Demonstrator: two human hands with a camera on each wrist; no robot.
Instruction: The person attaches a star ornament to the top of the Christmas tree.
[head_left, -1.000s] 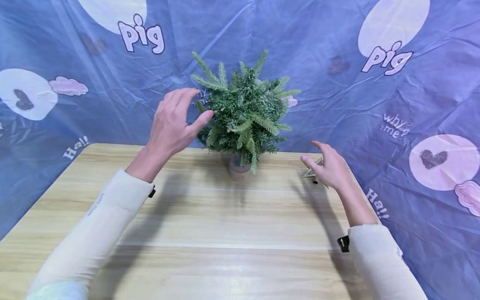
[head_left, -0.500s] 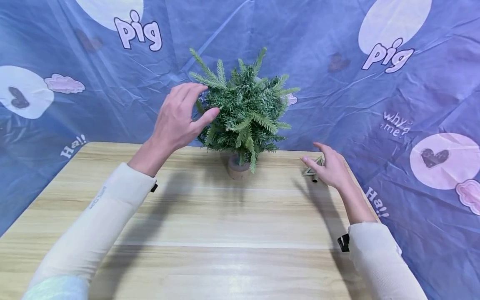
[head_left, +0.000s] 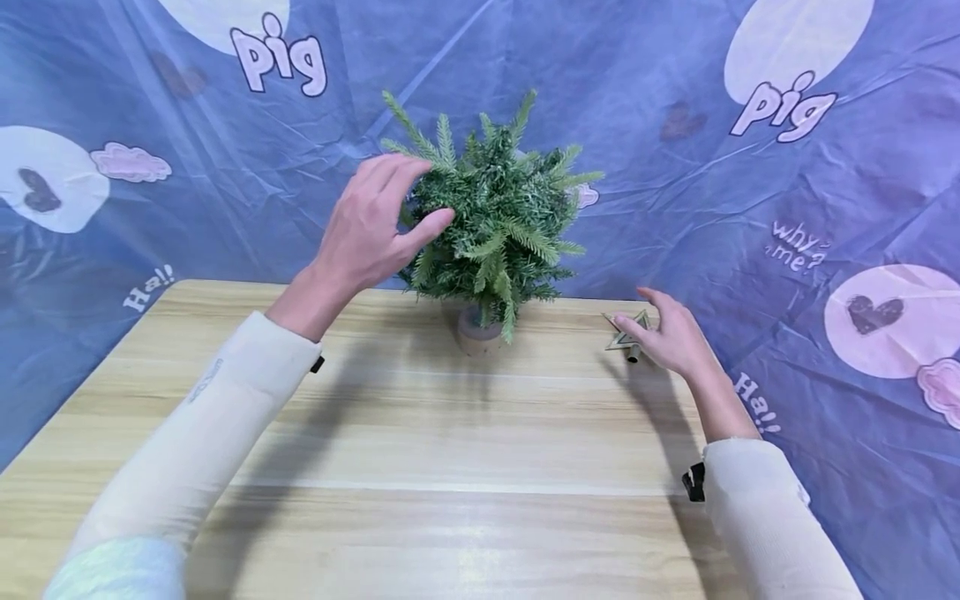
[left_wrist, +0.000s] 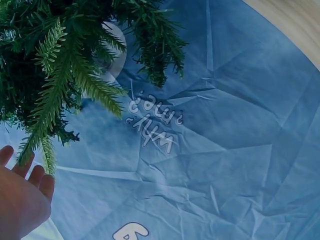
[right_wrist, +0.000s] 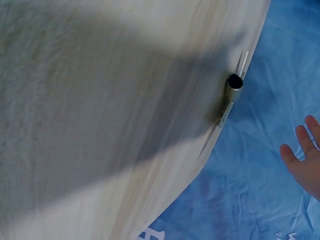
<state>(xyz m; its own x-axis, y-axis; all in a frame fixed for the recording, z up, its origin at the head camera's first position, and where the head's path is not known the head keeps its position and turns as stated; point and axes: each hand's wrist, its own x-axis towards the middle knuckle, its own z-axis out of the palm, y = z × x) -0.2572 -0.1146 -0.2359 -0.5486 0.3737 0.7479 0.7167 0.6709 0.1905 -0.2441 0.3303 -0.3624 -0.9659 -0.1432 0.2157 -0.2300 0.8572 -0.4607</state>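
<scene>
A small green artificial tree (head_left: 495,225) stands upright on a round base (head_left: 478,333) at the table's back. The left hand (head_left: 375,221) is at its left side, fingers spread and bent slightly, holding nothing. In the left wrist view, the fingertips of the left hand (left_wrist: 25,195) lie close to the tree's branches (left_wrist: 60,90); touch cannot be told. At the back right lies a star ornament (head_left: 626,340) with a short tube. Above and beside it hovers the right hand (head_left: 671,337), fingers apart. The right wrist view shows the ornament's tube (right_wrist: 234,88) away from the right hand (right_wrist: 307,162).
The wooden table (head_left: 450,442) has its back edge against a blue printed cloth (head_left: 660,217), which also hangs along both sides. Shadows of both arms fall across the tabletop.
The left hand has moved right and slightly up, now overlapping the tree's left branches in the head view. The right hand has shifted slightly right, showing more of the star.
</scene>
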